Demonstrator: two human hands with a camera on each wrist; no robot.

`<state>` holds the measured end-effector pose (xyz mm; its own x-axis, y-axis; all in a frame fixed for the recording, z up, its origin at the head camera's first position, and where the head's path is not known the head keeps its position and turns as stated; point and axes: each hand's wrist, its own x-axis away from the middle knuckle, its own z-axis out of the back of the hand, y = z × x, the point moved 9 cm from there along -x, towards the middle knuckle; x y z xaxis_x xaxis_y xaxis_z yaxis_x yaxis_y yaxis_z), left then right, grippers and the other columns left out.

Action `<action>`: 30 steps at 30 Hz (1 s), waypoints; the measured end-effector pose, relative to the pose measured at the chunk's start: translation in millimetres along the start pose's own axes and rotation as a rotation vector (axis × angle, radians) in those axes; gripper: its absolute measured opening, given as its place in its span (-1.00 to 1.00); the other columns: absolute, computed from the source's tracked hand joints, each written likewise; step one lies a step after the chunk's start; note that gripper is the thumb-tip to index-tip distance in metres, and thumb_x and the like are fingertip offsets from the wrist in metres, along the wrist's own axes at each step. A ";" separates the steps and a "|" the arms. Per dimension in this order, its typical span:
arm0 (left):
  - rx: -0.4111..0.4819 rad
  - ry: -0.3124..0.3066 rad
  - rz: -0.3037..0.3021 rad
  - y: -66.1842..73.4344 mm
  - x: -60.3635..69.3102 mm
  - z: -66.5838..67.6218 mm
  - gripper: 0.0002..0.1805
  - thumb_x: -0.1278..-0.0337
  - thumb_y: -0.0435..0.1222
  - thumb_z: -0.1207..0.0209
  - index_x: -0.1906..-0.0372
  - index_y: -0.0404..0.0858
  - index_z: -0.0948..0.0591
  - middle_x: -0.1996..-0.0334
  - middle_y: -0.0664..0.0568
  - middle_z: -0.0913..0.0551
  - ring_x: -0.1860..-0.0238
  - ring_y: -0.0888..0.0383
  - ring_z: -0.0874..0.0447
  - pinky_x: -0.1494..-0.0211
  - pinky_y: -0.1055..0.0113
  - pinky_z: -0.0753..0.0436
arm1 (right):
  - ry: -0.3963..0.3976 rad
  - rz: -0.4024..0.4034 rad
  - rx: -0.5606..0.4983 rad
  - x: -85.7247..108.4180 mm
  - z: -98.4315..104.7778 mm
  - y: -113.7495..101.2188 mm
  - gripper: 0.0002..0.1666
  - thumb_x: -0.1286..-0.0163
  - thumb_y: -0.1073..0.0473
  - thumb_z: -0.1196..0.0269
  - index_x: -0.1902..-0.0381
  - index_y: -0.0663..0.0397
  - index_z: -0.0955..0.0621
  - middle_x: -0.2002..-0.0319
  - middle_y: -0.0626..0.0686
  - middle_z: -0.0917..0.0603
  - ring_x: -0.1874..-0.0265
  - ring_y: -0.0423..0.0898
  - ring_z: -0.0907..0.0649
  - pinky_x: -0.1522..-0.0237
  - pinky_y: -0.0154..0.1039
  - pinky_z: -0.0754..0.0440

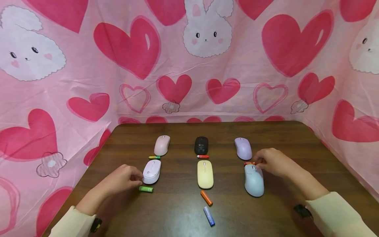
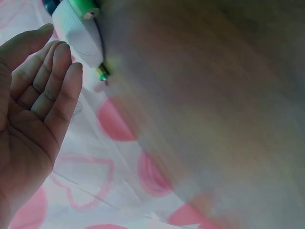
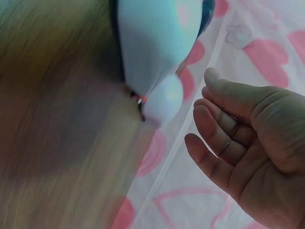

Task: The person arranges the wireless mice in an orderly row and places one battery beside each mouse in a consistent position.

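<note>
My left hand (image 1: 125,177) hovers just left of a white mouse (image 1: 152,171) and a green battery (image 1: 146,189) lying in front of that mouse. In the left wrist view its loosely bent fingers (image 2: 59,90) have nothing between them. On the other side, my right hand (image 1: 270,161) is beside the front end of a light blue mouse (image 1: 254,181). A red-orange battery (image 1: 249,163) lies between this mouse and a purple mouse (image 1: 243,148). The right wrist view shows relaxed fingers (image 3: 217,138) apart from the mouse; whether any fingertip touches the battery is unclear.
A pink mouse (image 1: 162,145) and black mouse (image 1: 201,145) stand in the back row. Before them lie a green-yellow battery (image 1: 154,157) and red battery (image 1: 203,157). A yellow mouse (image 1: 205,174), orange battery (image 1: 206,197) and blue battery (image 1: 209,216) line the middle. Pink cloth (image 1: 189,112) hangs behind.
</note>
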<state>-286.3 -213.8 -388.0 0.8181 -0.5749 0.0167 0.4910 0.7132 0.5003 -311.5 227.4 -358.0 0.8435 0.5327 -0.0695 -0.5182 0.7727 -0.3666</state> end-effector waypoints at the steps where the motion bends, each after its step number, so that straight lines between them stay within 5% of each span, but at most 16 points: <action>1: -0.006 0.007 -0.014 2.7 -1.7 0.5 -0.88 0.00 -0.36 -0.39 0.30 -0.26 -0.74 0.47 0.26 -0.63 0.49 0.35 -0.49 0.38 0.39 -0.58 | 0.005 0.006 0.004 -0.1 -0.3 -3.9 -0.84 -0.06 0.37 -0.44 0.39 0.13 -0.67 0.46 -0.16 -0.62 0.49 -0.23 -0.51 0.45 -0.25 -0.52; 13: -0.033 -0.008 -0.090 29.2 -17.9 -4.4 -0.83 0.00 -0.35 -0.40 0.25 -0.30 -0.74 0.43 0.23 -0.65 0.46 0.37 -0.51 0.35 0.40 -0.59 | 0.029 0.073 0.022 3.2 -7.5 -36.9 -0.80 -0.09 0.23 -0.47 0.34 0.16 -0.67 0.45 -0.18 -0.57 0.46 -0.23 -0.53 0.41 -0.25 -0.54; 30: -0.072 -0.028 -0.210 57.6 -40.0 -13.9 -0.84 -0.02 -0.33 -0.40 0.26 -0.28 -0.73 0.42 0.22 -0.64 0.43 0.33 -0.53 0.31 0.40 -0.58 | -0.005 0.184 0.024 8.0 -27.7 -68.8 -0.84 -0.14 0.20 -0.44 0.40 -0.07 -0.63 0.44 -0.29 -0.50 0.46 -0.33 -0.49 0.41 -0.29 -0.52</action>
<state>-286.6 -144.1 -371.9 0.6871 -0.7243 -0.0566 0.6707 0.6025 0.4325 -265.2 168.9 -359.1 0.7336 0.6675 -0.1281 -0.6668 0.6704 -0.3255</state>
